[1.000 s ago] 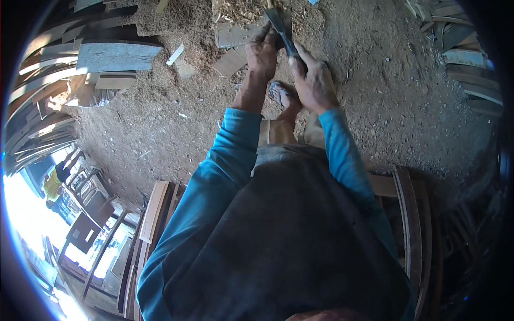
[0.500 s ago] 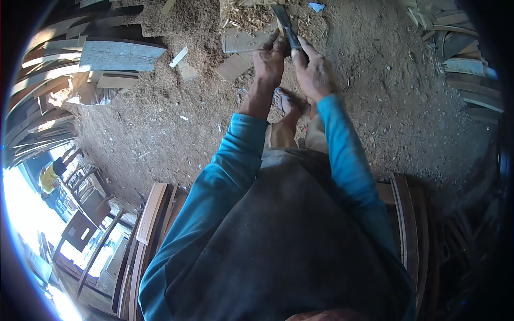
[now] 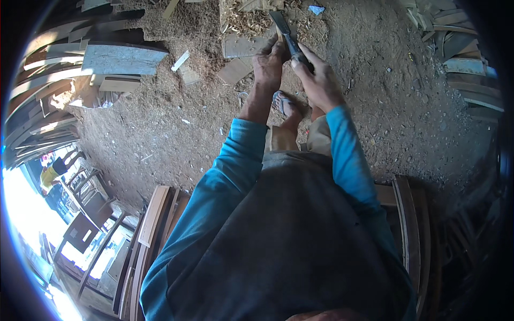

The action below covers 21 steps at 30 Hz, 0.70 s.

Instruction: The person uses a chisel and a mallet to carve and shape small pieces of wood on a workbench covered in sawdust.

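Right hand (image 3: 320,83) is gripping a dark bladed tool (image 3: 291,44). Left hand (image 3: 268,65) is clasping a thin wooden piece (image 3: 279,36) beside it.

Boards (image 3: 124,60) lie heaped at left, planks (image 3: 463,66) at right. A blue scrap (image 3: 316,10) lies on the dirt floor (image 3: 171,136). A person (image 3: 49,175) in yellow is near a brown panel (image 3: 79,231).

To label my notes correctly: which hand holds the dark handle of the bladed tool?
The right hand: it grips the dark handle of the bladed tool. The left hand holds what looks like a slim pale piece beside the blade.
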Motion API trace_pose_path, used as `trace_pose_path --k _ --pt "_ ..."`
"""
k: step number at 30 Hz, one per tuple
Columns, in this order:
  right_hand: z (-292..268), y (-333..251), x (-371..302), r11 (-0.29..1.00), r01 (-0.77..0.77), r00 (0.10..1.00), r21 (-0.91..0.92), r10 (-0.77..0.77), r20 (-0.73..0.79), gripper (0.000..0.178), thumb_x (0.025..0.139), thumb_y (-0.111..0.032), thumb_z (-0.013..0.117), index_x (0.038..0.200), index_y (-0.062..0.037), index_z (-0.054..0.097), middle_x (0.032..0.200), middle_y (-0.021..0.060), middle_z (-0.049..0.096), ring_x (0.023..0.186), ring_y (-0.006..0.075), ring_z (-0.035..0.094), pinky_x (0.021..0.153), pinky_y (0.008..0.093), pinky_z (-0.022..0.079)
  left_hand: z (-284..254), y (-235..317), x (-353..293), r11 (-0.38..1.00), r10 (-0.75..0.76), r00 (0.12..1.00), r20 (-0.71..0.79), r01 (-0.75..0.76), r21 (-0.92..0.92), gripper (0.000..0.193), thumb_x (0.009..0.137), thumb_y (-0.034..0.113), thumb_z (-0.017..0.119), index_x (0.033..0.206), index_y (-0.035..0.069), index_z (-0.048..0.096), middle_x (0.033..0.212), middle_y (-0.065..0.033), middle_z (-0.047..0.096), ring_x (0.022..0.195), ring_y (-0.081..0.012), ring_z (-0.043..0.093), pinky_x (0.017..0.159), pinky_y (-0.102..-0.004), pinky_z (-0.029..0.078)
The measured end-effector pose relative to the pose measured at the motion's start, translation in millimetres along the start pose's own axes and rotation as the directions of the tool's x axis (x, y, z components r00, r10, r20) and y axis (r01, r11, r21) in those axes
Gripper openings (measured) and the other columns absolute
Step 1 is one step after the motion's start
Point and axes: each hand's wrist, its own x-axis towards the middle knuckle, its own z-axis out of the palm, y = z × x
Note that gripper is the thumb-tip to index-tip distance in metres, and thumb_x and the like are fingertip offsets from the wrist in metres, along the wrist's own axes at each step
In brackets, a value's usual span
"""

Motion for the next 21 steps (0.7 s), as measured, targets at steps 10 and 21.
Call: trace_pose_path --k 10,21 --pt "-1 -3 -65 0.991 0.126 0.988 -0.04 -0.129 -0.089 0.057 0.097 -0.023 0.061 0.147 -0.0005 0.05 0.136 0.033 0.059 0.122 0.0424 0.063 0.101 0.0438 0.052 0 2 -3 1.0 0.023 0.998 0.054 -0.023 -0.001 0.032 0.108 0.017 0.053 0.13 -0.004 0.063 0.101 -0.0067 0.072 0.086 -0.0123 0.067 0.078 -0.0288 0.058" --pt "8 -12 -49 1.0 0.021 0.998 -0.007 -0.022 -0.059 0.052 0.102 -0.029 0.056 0.15 -0.0111 0.049 0.137 0.0295 0.06 0.126 0.0443 0.059 0.102 0.0476 0.051 -6 -12 -1 0.923 0.191 0.977 0.099 -0.213 0.32 0.038 0.11 0.024 0.05 0.138 0.001 0.06 0.085 -0.0039 0.069 0.073 -0.0096 0.061 0.066 -0.0295 0.053"
